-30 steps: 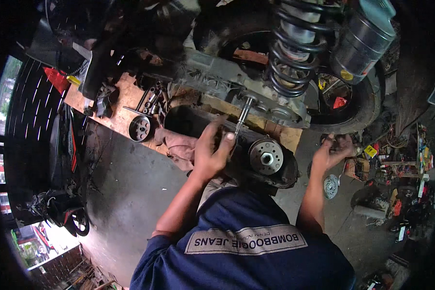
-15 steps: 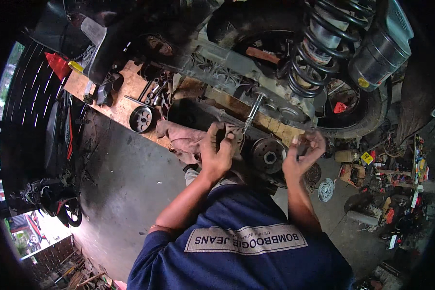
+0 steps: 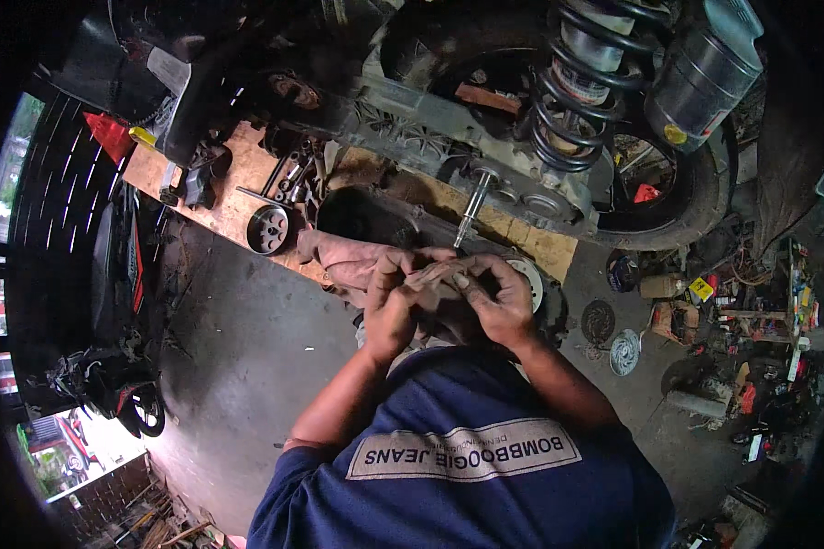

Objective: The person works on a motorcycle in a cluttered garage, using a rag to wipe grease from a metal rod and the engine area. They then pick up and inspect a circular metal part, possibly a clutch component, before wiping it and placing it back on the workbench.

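Note:
A dull pink rag [image 3: 352, 261] lies bunched in front of me, partly over the edge of a long dark casing [image 3: 357, 212]. My left hand [image 3: 391, 311] is closed on a fold of this rag. Facing it, my right hand [image 3: 499, 302] pinches the rag's other side between thumb and fingers. Behind my right hand a round metal clutch part [image 3: 533, 285] shows only in part. Just beyond the hands, a bare shiny shaft [image 3: 471, 215] sticks out of the scooter's engine case [image 3: 412, 128].
A wooden board [image 3: 233, 178] under the scooter carries a metal clutch drum [image 3: 268, 230] and several sockets [image 3: 295, 178]. A coil spring shock [image 3: 577, 87] and rear tyre [image 3: 696, 210] stand far right. Discs [image 3: 624, 352] and scattered parts lie on the floor at right.
My right hand has moved left from over the round clutch part and now grips the rag beside my left hand. My left hand has shifted slightly, still holding the rag.

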A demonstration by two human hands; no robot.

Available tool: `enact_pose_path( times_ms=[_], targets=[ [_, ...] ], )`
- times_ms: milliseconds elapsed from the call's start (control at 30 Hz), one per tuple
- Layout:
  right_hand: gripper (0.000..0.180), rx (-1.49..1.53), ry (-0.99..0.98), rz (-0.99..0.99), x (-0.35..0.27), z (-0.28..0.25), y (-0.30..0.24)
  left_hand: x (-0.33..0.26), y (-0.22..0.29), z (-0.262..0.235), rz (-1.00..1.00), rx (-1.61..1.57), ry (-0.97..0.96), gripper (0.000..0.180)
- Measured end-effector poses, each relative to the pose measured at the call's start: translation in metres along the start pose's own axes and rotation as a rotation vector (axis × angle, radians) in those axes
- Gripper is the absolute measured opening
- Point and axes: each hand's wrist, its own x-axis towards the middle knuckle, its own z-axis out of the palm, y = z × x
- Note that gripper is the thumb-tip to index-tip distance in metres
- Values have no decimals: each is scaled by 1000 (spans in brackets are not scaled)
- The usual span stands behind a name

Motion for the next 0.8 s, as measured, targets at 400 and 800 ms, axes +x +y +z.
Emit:
enact_pose_path(
  times_ms=[400,800],
  targets=[
    [16,47,185,-83,5,-7,-24,14,31,4,174,761,-132,50],
    [14,247,277,62,41,-4,-2,76,17,12,-76,756,-13,21]
  ],
)
